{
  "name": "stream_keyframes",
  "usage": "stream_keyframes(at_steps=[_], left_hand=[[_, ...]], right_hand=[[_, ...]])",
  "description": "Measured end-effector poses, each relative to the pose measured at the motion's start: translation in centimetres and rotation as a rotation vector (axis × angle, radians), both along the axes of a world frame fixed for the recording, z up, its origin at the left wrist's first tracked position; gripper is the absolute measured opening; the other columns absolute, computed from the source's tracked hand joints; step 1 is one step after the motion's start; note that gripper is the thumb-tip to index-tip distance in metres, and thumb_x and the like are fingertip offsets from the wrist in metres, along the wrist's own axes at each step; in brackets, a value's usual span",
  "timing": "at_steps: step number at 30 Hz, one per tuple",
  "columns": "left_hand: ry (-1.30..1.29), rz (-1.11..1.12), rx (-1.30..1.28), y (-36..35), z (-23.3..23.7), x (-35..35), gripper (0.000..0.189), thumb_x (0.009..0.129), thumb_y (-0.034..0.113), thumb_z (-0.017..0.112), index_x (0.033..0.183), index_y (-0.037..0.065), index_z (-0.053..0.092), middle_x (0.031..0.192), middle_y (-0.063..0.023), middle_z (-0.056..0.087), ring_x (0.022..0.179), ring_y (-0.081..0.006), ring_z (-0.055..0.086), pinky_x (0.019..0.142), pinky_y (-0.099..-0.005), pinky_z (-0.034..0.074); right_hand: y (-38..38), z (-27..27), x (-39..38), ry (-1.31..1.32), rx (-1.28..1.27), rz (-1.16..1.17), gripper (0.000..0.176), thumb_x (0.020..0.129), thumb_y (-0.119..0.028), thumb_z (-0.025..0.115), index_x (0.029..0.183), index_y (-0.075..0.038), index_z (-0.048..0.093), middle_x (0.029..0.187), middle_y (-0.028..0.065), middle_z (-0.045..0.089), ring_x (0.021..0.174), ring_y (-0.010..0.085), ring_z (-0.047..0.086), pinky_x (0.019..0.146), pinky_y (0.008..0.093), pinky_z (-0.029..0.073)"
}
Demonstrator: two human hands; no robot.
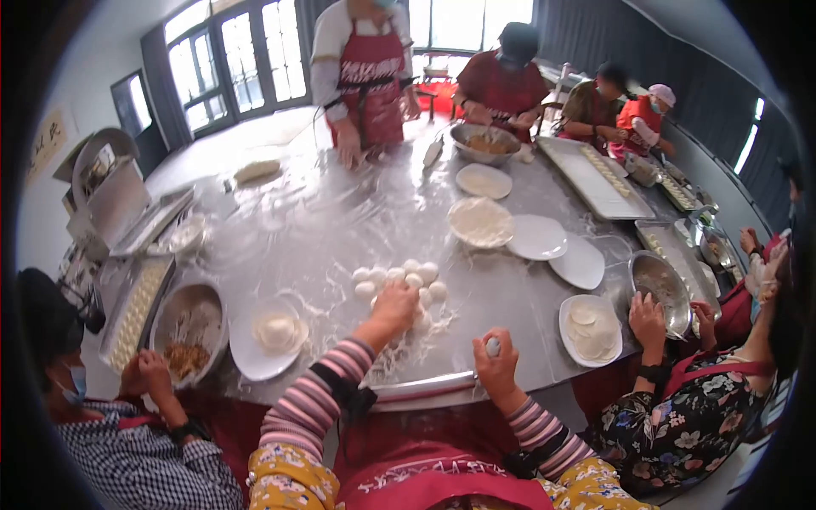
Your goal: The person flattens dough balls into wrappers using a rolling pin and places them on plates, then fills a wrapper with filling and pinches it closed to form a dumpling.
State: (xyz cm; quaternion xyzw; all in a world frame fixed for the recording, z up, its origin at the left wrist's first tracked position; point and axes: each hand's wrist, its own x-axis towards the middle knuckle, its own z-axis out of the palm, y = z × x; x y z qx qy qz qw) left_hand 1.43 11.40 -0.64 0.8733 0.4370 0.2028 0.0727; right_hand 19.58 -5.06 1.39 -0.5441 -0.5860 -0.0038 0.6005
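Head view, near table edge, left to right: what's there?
Dumpling tray, bowl of filling, plate of wrappers, left hand on dough balls, right hand holding dough piece, second wrapper plate, second metal bowl.

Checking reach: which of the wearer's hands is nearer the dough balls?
Left. The left hand touches the dough balls; the right hand, holding a dough piece, is apart to their right.

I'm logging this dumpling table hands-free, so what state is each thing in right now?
left hand: resting on the dough balls, grip hidden.
right hand: closed around a dough piece.
dough balls: loose, clustered on the floured table.
wrapper plate: stacked with wrappers.
white plate: bare.
metal tray: partly filled, one row of dumplings.
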Motion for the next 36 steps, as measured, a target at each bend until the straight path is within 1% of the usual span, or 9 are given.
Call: stream_keyframes(at_steps=[4, 8, 10, 12, 15, 22, 28, 32, 36], left_hand=[[-0.016, -0.067, -0.057, -1.4, 1.7, -0.3, 0.017, 0.073, 0.019, 0.064, 0.085, 0.008, 0.058, 0.090, -0.0153, 0.058, 0.089, -0.0331, 0.057, 0.076, -0.0445, 0.045], [-0.353, 0.020, -0.215, -5.0, 4.4, -0.6, 0.024, 0.073, 0.022, 0.067, 0.086, 0.005, 0.058, 0.072, -0.0170, 0.059, 0.070, -0.0333, 0.061, 0.063, -0.0427, 0.047], [-0.188, -0.086, -0.210, -5.9, 1.6, -1.3, 0.020, 0.075, 0.020, 0.067, 0.088, 0.005, 0.061, 0.075, -0.0142, 0.063, 0.072, -0.0316, 0.063, 0.064, -0.0423, 0.048], [-0.177, -0.100, -0.362, -7.2, 0.1, -2.2, 0.019, 0.075, 0.022, 0.067, 0.085, 0.006, 0.066, 0.077, -0.0143, 0.065, 0.073, -0.0308, 0.064, 0.065, -0.0401, 0.049], [-0.188, -0.047, -0.502, -8.2, 1.5, -2.4, 0.020, 0.075, 0.020, 0.068, 0.086, 0.003, 0.066, 0.079, -0.0135, 0.067, 0.075, -0.0252, 0.065, 0.069, -0.0361, 0.050], [-0.063, -0.080, -0.452, -8.0, 1.8, -1.3, 0.018, 0.075, 0.022, 0.063, 0.084, 0.007, 0.069, 0.081, -0.0169, 0.066, 0.076, -0.0334, 0.063, 0.068, -0.0410, 0.049], [-0.034, -0.189, -0.467, -7.0, 1.1, -2.7, 0.018, 0.075, 0.021, 0.063, 0.082, 0.005, 0.067, 0.079, -0.0174, 0.065, 0.076, -0.0330, 0.064, 0.069, -0.0410, 0.049], [-0.086, -0.086, -0.547, -8.8, 1.9, -3.4, 0.019, 0.076, 0.021, 0.062, 0.081, 0.003, 0.063, 0.078, -0.0170, 0.065, 0.076, -0.0313, 0.064, 0.069, -0.0395, 0.049], [-0.056, -0.087, -0.606, -8.7, 2.7, -2.7, 0.018, 0.078, 0.020, 0.060, 0.083, 0.003, 0.063, 0.079, -0.0172, 0.065, 0.079, -0.0325, 0.063, 0.071, -0.0399, 0.048]], right_hand=[[-0.3, 0.0, -0.1, 0.044, -0.065, 0.020, 0.022, 0.076, -0.004, 0.068, 0.085, -0.006, 0.048, 0.062, 0.0109, 0.054, 0.052, 0.0295, 0.057, 0.046, 0.0347, 0.043], [-0.6, 0.0, 0.0, 0.026, -0.048, 0.044, 0.023, 0.075, -0.004, 0.069, 0.085, -0.006, 0.048, 0.062, 0.0108, 0.054, 0.051, 0.0275, 0.057, 0.046, 0.0342, 0.043], [-0.5, -0.2, 0.0, 0.075, -0.059, 0.067, 0.022, 0.075, -0.004, 0.069, 0.084, -0.006, 0.048, 0.062, 0.0111, 0.054, 0.050, 0.0277, 0.057, 0.046, 0.0343, 0.044], [-0.5, -0.3, 0.2, 0.108, -0.100, 0.094, 0.022, 0.075, -0.004, 0.069, 0.084, -0.006, 0.048, 0.062, 0.0115, 0.054, 0.050, 0.0278, 0.057, 0.046, 0.0344, 0.044], [0.6, 0.2, 0.2, 0.059, -0.031, 0.110, 0.022, 0.076, -0.004, 0.068, 0.085, -0.006, 0.049, 0.062, 0.0118, 0.055, 0.051, 0.0283, 0.058, 0.047, 0.0342, 0.044], [6.2, -0.7, -0.2, -0.011, -0.063, 0.100, 0.022, 0.076, -0.011, 0.069, 0.086, -0.006, 0.050, 0.067, 0.0197, 0.057, 0.064, 0.0428, 0.057, 0.051, 0.0458, 0.045], [4.2, -0.3, 0.1, 0.016, -0.091, 0.092, 0.023, 0.077, -0.012, 0.069, 0.088, -0.006, 0.050, 0.067, 0.0205, 0.057, 0.064, 0.0431, 0.057, 0.051, 0.0454, 0.045], [1.7, -0.1, 0.3, 0.080, -0.099, 0.103, 0.023, 0.078, -0.013, 0.068, 0.088, -0.006, 0.049, 0.067, 0.0203, 0.057, 0.063, 0.0422, 0.058, 0.051, 0.0447, 0.045], [5.9, -0.5, -0.5, 0.033, -0.053, 0.079, 0.022, 0.078, -0.011, 0.068, 0.089, -0.006, 0.050, 0.067, 0.0211, 0.057, 0.064, 0.0417, 0.058, 0.051, 0.0430, 0.046]])
